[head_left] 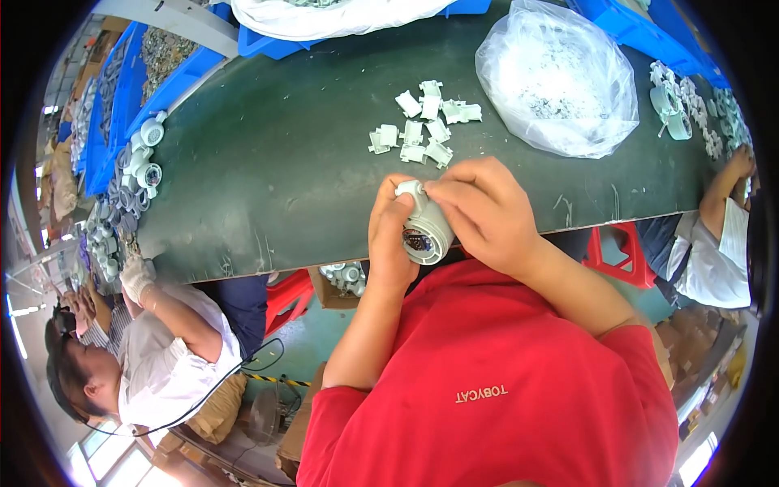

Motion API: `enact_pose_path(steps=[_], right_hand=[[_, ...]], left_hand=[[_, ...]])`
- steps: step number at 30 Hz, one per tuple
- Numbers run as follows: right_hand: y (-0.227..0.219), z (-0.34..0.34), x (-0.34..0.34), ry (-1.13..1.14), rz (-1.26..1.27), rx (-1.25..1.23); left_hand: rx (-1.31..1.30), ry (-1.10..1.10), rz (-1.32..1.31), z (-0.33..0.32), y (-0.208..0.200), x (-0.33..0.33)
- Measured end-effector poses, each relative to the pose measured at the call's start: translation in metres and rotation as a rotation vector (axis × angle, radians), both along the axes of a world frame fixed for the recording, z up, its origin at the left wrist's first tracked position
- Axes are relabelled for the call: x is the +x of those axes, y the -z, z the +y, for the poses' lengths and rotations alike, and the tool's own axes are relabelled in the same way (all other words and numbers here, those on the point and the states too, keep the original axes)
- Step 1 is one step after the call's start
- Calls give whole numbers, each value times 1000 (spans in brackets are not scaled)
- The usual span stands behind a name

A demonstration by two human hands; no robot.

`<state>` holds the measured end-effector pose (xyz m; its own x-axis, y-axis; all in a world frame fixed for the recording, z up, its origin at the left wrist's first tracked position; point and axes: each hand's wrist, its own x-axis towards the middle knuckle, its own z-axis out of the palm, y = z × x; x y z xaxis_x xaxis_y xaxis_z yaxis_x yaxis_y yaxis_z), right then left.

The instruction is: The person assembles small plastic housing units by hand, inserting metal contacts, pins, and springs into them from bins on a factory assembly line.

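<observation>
1. The housing (pixel 432 230) sits right between both grips, near the tabletop (pixel 268 154) edge, round end tipped toward the wearer!
2. Left grip (pixel 388 235) wraps its left side, thumb up by the neck (pixel 411 189).
3. Right grip (pixel 489 209) bunches fingertips at the neck's right; cannot tell if they pinch something tiny.
4. Beyond: pale clips (pixel 413 131) scattered, clear bag (pixel 560 89) to their right.

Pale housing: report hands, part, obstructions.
Left hand grips pale housing; right hand at its neck. Round end faces wearer, dark parts inside. Loose pale pieces beyond, on green table, apart from both hands; nothing visibly in the way.
</observation>
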<state>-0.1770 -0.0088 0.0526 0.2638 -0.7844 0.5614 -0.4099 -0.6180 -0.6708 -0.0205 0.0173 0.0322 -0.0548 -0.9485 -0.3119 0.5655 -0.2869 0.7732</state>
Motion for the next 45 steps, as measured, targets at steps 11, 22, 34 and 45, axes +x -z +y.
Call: enact_pose_path(steps=[11,22,34,45], right_hand=[[1,10,-27,-4,-115,261],[36,-79,-122,439,335,25],[34,-87,-132,379,607,-26],[-13,-35,-92,78,-225,754]], left_hand=[[-252,62,-516,-1,11,-8],[-790,192,-1555,-12,-7,-16],[-802,142,-1513,-19,-3,8],[-782,196,-1448,-5,-7,10]])
